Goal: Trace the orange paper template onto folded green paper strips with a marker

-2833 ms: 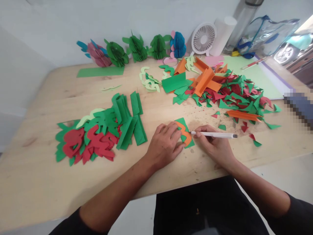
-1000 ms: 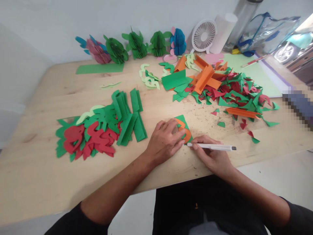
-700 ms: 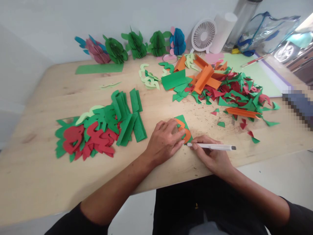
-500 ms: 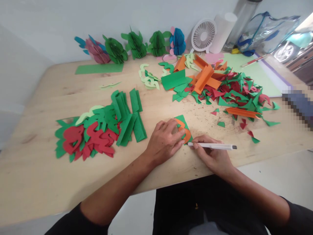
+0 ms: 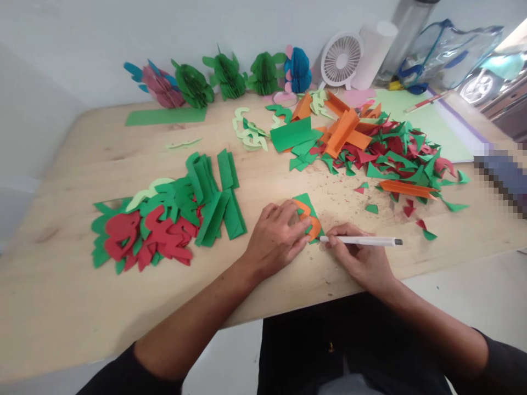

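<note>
My left hand (image 5: pixel 276 238) presses down with bent fingers on an orange wavy paper cutout (image 5: pixel 315 229), which lies on a small green paper piece (image 5: pixel 303 198). Part of both papers is hidden under the fingers. In my right hand (image 5: pixel 364 263) is a white pen (image 5: pixel 373 240), pinched between thumb and fingers. Its tip is at the lower right edge of the green piece; whether it touches the paper I cannot tell.
To the left are red cutouts (image 5: pixel 168 233) and folded green strips (image 5: pixel 201 175). At the right spreads a heap of paper scraps (image 5: pixel 395 148). Honeycomb paper figures (image 5: pixel 228 77), a small fan (image 5: pixel 341 59) and a clear pouch (image 5: pixel 448 55) stand along the back.
The pen and my right hand have shifted slightly, the pen's tip up and to the right. My left hand still presses the orange cutout.
</note>
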{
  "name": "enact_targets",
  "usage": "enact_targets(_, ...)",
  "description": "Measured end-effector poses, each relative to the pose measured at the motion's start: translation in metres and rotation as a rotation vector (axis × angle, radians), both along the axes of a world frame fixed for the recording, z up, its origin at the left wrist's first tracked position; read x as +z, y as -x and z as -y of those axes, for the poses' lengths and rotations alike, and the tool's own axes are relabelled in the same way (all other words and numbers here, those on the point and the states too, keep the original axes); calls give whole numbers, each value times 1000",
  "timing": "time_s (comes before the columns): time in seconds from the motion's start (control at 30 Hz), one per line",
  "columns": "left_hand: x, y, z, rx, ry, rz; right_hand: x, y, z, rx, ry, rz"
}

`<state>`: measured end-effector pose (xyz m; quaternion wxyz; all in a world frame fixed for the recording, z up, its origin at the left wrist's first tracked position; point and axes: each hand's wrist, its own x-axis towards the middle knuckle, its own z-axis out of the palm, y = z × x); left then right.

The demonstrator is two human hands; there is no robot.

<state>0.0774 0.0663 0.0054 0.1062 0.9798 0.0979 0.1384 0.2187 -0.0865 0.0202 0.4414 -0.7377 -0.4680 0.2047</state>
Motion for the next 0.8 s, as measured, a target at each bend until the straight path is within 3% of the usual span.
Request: enact_targets(0.8, -2, 0, 0, 2, -5, 12, 4, -7, -6, -85, -6, 13)
